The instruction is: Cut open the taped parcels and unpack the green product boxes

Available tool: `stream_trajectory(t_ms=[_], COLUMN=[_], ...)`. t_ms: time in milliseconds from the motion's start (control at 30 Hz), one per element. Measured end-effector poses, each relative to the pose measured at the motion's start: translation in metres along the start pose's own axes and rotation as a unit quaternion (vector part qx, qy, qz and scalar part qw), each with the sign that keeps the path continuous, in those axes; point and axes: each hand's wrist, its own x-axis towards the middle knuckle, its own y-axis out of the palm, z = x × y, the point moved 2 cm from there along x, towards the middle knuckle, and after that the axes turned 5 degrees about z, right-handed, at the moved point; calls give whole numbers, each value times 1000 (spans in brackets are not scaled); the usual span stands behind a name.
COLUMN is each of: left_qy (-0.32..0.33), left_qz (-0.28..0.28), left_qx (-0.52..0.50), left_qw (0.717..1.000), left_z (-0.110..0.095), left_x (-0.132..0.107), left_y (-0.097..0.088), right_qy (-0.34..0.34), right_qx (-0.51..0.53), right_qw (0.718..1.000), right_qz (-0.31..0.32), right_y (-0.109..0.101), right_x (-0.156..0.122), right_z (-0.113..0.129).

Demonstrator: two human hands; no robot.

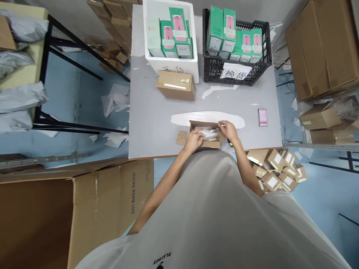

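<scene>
A small open cardboard box (211,144) lies at the table's front edge, close to my body. Inside it is a white plastic-wrapped item (209,134), whose contents I cannot make out. My left hand (194,139) grips the box's left end, its fingertips reaching over onto the white wrapping. At the far right corner, my right hand (229,130) has thumb and finger closed on the box's edge. Partly hidden under the right wrist is a black and yellow tool (230,143). A small flat cardboard piece (181,137) lies left of the box.
Behind stand a closed carton (175,86), a white foam bin (171,65) and a black crate (237,71), the latter two holding green boxes. A pink packet (263,117) lies on the grey table (151,127) at right. Small cartons (277,168) are heaped below; a large carton (112,209) stands at left.
</scene>
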Motion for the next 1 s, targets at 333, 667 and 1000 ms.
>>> stream_trajectory(t_ms=[333,667,1000], left_qy=[-387,-333,4], left_qz=[-130,-154,-79], left_qx=[-3,-28,-40], left_qw=[913,930,996], left_z=[105,78,-17], left_x=[-31,-52,-39], left_y=[-19,-28,-46], right_qy=[2,2,16], right_qx=[38,45,71], right_qw=[999,998,996], right_qz=[-36,-49,-55], right_y=[-2,-4,3], right_x=[-16,-17,-16], right_z=[-12,-16,-9])
